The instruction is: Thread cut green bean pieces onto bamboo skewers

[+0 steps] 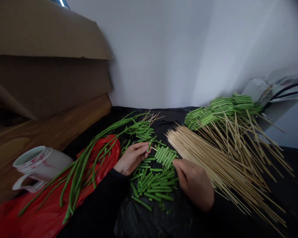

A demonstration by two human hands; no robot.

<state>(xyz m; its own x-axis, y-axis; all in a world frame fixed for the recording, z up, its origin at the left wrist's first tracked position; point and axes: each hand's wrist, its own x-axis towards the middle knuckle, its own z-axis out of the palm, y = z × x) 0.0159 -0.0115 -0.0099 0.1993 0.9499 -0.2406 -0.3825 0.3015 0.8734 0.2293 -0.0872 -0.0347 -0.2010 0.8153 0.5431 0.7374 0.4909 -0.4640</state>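
Note:
My left hand (pixel 135 155) pinches a short cut piece of long green bean (pixel 150 142) at the bare tip of a bamboo skewer. Several bean pieces are threaded side by side on that skewer (pixel 166 156), crosswise to the stick. My right hand (pixel 194 180) is closed around the skewer at the other end of the row; its fingers hide most of that stick. Below both hands lies a loose heap of cut bean pieces (pixel 156 185) on black plastic sheeting (pixel 139 223).
Bare bamboo skewers (pixel 213 162) lie in a bundle at right, with loaded bean skewers (pixel 221 110) stacked behind. More loaded skewers (pixel 141 129) lie at the back middle. Uncut long beans (pixel 79 168) rest on a red plastic bag (pixel 29 215), near a white pitcher (pixel 47 165) and cardboard box (pixel 49 66).

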